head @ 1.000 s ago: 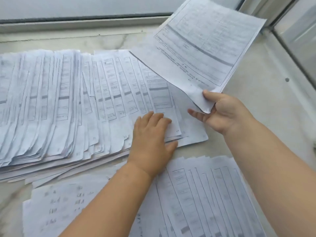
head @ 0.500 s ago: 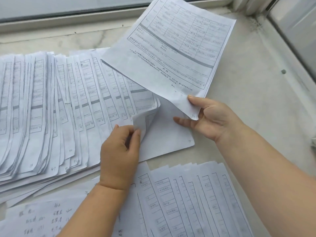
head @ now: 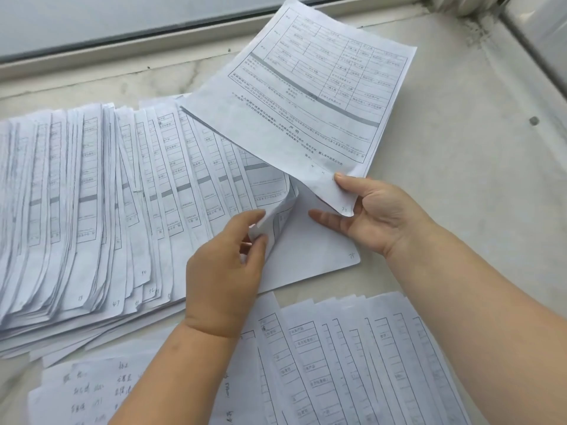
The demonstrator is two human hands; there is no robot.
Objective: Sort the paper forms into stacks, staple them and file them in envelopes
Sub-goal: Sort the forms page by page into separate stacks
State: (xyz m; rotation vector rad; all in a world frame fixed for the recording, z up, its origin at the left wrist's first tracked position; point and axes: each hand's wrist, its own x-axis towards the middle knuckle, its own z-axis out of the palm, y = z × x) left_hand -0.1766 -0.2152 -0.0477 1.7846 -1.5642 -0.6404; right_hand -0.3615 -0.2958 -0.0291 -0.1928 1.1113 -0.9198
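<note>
— Since a second ago, what had moved?

— Mostly the left hand [head: 225,268]. Back then it lay flat on the fanned forms [head: 92,210]; by this moment it had lifted and was pinching the near right corner of the top form [head: 270,191] of that fan, curling the corner up between thumb and fingers. The lifted sheet [head: 310,96] in the right hand [head: 377,216] had also swung left, so that it overhung the far right part of the fan.

— How was the right hand holding that sheet?

— By its near corner, thumb on top and fingers beneath, with the sheet raised and tilted away toward the window frame [head: 153,41]. A handwritten number sat on the corner just by the thumb.

— And the two hands relative to each other?

— Apart, but near. Between them lay the bare bottom sheet [head: 319,250] of the fan, flat on the sill and numbered at its near right corner. The extended fingers of the right hand pointed across it toward the curled corner.

— Where did the rest of the paper lie?

— The fan ran from the left hand out to the left edge of view, overlapping sheet on sheet. A second fan of forms [head: 352,363] lay nearer, beneath both forearms, and a handwritten sheet [head: 89,394] lay at its left. All of it rested on the pale marble sill [head: 460,148].
</note>
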